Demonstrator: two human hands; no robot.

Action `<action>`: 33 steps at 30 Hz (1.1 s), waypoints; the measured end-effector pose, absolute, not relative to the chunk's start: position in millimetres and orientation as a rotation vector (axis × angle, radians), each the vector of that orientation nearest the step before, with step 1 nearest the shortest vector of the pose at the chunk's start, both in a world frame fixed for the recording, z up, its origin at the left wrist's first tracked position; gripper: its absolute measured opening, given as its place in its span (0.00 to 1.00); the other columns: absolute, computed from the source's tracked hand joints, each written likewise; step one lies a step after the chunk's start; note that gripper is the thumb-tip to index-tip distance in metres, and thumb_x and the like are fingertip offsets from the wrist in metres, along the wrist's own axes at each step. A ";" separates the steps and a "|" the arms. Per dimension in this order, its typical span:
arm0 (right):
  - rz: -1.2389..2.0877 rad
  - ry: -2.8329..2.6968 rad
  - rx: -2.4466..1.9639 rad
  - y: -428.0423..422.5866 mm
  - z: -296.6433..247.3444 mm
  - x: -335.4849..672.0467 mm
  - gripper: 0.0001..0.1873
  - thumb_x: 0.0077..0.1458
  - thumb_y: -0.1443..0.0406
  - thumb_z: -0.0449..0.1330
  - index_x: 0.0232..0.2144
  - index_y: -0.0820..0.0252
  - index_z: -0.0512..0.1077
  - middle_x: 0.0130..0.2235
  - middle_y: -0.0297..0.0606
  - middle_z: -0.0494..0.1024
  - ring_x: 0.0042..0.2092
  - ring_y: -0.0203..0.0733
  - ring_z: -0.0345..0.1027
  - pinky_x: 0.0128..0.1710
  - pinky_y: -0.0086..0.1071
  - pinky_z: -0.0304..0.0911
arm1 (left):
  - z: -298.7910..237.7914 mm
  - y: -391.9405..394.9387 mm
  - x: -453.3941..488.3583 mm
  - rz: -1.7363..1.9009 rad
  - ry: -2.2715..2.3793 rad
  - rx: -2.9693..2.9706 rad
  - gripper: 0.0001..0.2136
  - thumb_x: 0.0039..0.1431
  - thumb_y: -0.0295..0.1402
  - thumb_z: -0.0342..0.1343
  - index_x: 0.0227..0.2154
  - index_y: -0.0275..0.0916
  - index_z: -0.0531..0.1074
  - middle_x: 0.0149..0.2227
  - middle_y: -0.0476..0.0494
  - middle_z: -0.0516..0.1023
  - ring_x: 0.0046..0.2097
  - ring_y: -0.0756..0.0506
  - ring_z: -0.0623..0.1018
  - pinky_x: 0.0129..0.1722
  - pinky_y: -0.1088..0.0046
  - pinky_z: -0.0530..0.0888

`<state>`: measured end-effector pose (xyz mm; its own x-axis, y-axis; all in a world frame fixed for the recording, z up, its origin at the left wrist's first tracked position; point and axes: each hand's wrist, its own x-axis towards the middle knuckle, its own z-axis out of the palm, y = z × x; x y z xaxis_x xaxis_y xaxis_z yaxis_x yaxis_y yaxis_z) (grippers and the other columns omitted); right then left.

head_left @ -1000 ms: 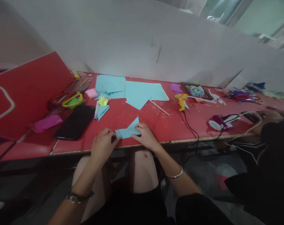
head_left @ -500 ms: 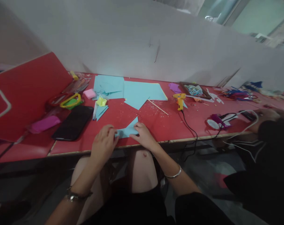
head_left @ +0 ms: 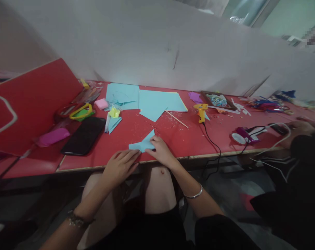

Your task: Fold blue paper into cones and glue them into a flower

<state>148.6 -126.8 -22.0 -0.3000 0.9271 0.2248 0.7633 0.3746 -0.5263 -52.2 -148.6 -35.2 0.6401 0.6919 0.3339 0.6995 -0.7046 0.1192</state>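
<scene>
A folded piece of light blue paper [head_left: 140,146] lies near the table's front edge, with one pointed corner facing away from me. My right hand [head_left: 161,151] is closed on its right part, fingers curled and thumb low by the edge. Along the paper's lower left side, my left hand [head_left: 122,166] lies with fingers stretched out, fingertips touching or very close to the lower edge. Beyond the folded piece are larger light blue sheets [head_left: 161,100] and a thin wooden stick [head_left: 177,119].
A black phone [head_left: 84,136] and a pink packet [head_left: 54,137] lie left. A yellow glue gun [head_left: 201,113] with a trailing black cord stands right, before a tray [head_left: 220,100] of small pieces. A co-worker's arm [head_left: 300,128] rests at far right, near a white cable.
My left hand has drawn back toward me and slightly right, its curled fingers straightening, so the paper's left end now shows. The right hand stays on the paper.
</scene>
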 end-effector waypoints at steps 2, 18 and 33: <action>0.430 -2.141 -1.457 -127.3 -23.4 148.8 0.09 0.51 0.63 0.56 0.29 0.64 0.68 0.35 0.40 0.68 0.38 0.38 0.60 0.39 0.31 0.57 | -34.1 -148.2 -59.7 -0.536 -1.206 -2.807 0.16 0.57 0.36 0.47 0.49 0.45 0.67 0.48 0.45 0.73 0.47 0.44 0.72 0.44 0.66 0.66; 0.299 -1.890 -1.743 -143.6 -19.3 125.2 0.41 0.43 0.57 0.60 0.57 0.62 0.50 0.49 0.51 0.67 0.48 0.54 0.59 0.45 0.44 0.54 | -31.8 -151.4 -69.2 -0.480 -1.282 -2.791 0.17 0.58 0.37 0.45 0.50 0.44 0.66 0.51 0.46 0.71 0.50 0.44 0.71 0.47 0.65 0.66; 0.302 -1.780 -1.772 -150.4 -22.7 153.0 0.32 0.46 0.68 0.53 0.55 0.64 0.55 0.37 0.44 0.69 0.40 0.47 0.59 0.44 0.41 0.55 | -29.4 -146.0 -80.7 -0.592 -1.300 -2.839 0.15 0.57 0.36 0.45 0.46 0.44 0.69 0.48 0.47 0.73 0.49 0.47 0.72 0.49 0.66 0.67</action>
